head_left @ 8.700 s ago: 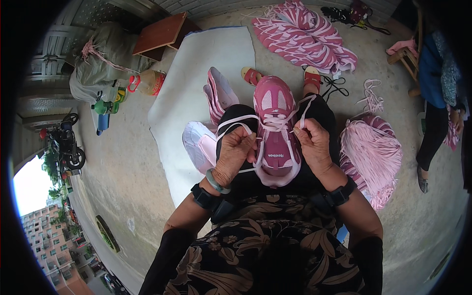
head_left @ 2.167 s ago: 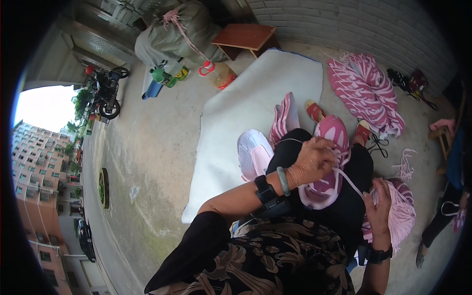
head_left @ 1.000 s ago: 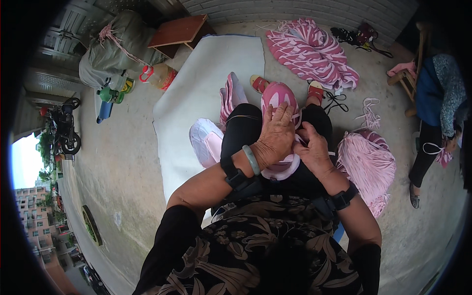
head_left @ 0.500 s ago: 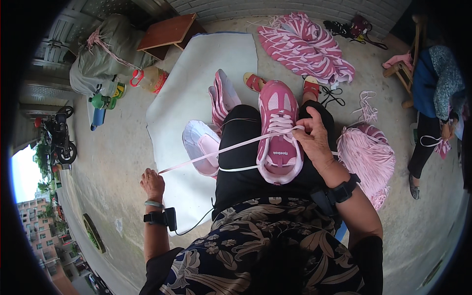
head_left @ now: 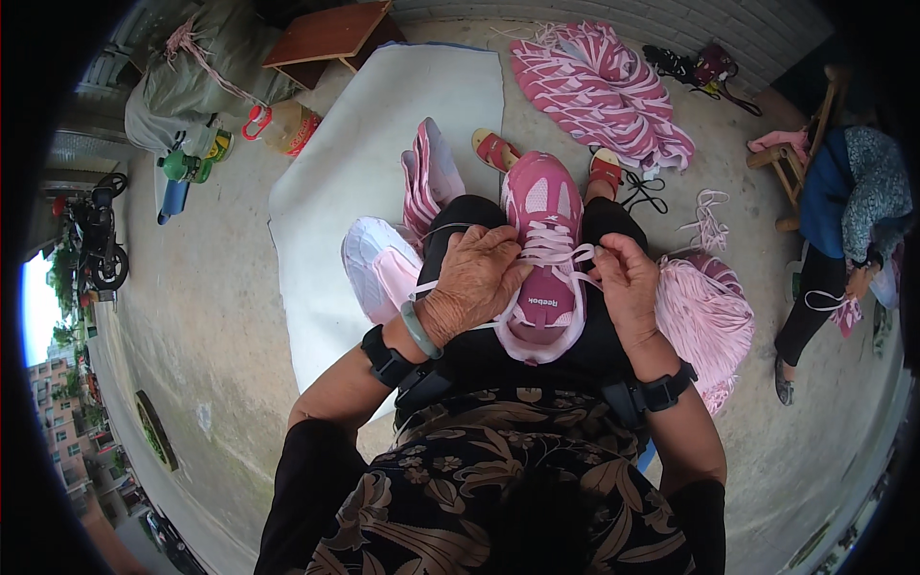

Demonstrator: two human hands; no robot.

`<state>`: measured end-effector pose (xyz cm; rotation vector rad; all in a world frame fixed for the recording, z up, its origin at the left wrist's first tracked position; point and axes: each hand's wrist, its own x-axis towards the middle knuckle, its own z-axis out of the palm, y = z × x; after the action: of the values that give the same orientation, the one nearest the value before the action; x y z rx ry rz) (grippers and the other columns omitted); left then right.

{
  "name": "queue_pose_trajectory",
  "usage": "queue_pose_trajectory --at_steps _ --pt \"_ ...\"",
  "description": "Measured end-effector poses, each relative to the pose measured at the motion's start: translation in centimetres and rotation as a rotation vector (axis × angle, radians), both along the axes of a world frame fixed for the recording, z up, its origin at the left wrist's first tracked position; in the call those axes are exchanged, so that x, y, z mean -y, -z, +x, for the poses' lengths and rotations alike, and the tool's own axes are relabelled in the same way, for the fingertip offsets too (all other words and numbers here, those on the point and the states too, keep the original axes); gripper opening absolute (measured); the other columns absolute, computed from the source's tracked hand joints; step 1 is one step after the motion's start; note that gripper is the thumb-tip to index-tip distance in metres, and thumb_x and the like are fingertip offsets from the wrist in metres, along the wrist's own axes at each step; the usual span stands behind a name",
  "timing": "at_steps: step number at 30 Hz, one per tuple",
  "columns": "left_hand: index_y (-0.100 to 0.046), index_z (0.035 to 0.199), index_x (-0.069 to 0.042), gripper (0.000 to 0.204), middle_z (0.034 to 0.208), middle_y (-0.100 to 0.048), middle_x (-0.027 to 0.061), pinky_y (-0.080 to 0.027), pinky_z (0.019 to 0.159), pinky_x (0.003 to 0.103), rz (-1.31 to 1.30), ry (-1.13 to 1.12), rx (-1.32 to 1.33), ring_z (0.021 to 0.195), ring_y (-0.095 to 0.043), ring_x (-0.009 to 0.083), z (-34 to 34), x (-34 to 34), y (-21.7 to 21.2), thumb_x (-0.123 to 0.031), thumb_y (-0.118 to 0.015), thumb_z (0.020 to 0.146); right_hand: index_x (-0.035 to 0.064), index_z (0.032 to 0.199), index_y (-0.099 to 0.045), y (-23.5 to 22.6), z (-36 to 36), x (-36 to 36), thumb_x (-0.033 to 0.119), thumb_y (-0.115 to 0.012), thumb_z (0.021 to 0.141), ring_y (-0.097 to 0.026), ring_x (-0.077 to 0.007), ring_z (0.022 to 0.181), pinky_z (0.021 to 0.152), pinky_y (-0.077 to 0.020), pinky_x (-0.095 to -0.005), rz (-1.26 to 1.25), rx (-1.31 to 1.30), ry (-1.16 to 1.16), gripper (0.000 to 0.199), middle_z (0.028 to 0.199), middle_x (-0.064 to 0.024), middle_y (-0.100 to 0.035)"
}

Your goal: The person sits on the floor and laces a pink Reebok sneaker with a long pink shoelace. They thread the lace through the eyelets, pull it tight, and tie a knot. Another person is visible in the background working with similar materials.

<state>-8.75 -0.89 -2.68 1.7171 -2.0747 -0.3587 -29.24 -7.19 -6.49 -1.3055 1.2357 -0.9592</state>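
Observation:
A pink and dark-rose sneaker rests on my black-trousered lap, its toe pointing away from me. Pale pink shoelace crosses its upper. My left hand is closed at the left side of the lacing, thumb and fingertips pressed together over the lace, most of which they hide. On the other side, my right hand pinches a small loop of lace between thumb and index finger, beside the top eyelets. Left of my knee lie a pale, open shoe piece and striped pink uppers.
A white sheet covers ground to the left. Pink uppers are heaped ahead; a bundle of pink laces lies by my right knee. Bottles and a brown stool stand far left. Another person sits at right.
My left hand has come from far out on the left, where it held the lace stretched taut, in to the sneaker. A small lace loop now shows at my right fingertips.

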Motion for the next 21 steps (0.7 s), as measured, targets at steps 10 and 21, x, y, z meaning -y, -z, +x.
queue_pose_trajectory --at_steps 10,21 --pt "-0.056 0.075 -0.006 0.020 0.092 -0.058 0.0096 -0.038 0.076 0.037 0.054 0.011 -0.170 0.083 -0.055 0.0277 0.6 0.0 -0.3 -0.023 -0.067 0.077 0.0011 0.092 -0.062 0.4 0.8 0.3 -0.006 -0.055 0.078 -0.053 -0.0058 0.064 0.057 -0.0438 -0.0197 -0.108 0.024 -0.121 0.018 0.073 -0.0032 -0.060" --pt "-0.054 0.070 -0.007 0.017 0.075 -0.055 0.0071 -0.036 0.070 0.037 0.090 -0.008 -0.305 0.077 -0.056 0.0274 0.8 0.0 0.3 -0.017 -0.068 0.072 0.0027 0.089 -0.063 -0.6 1.8 0.6 0.007 -0.062 0.079 -0.051 -0.0098 0.067 0.062 -0.0408 -0.0219 -0.151 0.025 -0.227 0.011 0.076 0.0002 -0.058"
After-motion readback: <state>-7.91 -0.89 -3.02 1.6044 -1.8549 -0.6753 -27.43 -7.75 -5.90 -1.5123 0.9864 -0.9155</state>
